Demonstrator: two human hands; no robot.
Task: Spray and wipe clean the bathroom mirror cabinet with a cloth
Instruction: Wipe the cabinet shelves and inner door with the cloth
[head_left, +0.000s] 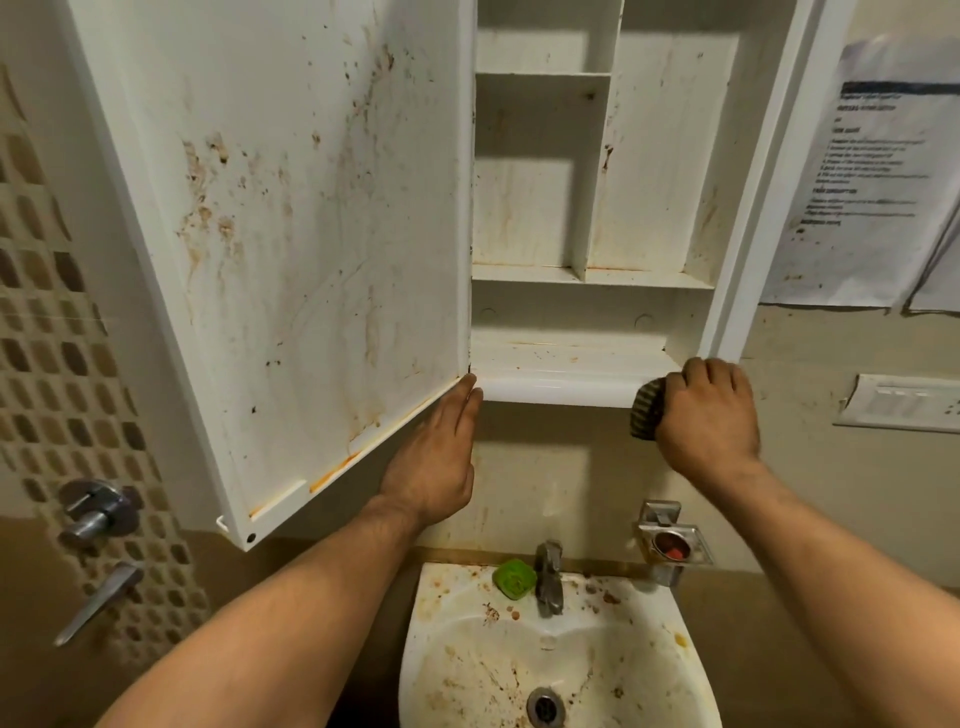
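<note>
Forearms (270, 623): both bare, angled up toward the mirror cabinet (670, 156).
Left hand (434, 457): fingers straight and together, tips touching the lower corner of the door (291, 234), just under the cabinet's left end.
Right hand (706, 415): fingers clenched round the cloth (645, 408), at the cabinet's lower right corner.
Cloth: bunched, dark and pale stripes, pressed against the right end of the cabinet's front ledge.
Door: swung open to the cabinet's left, inner face streaked with brown stains.
Cabinet: white shelves and dividers, smeared brown and orange.
Sink (431, 649): below the cabinet, spattered brown, with a tap (549, 577) and a green object (514, 578) at its back rim.
Paper sheet (872, 171): on the wall right of the cabinet.
</note>
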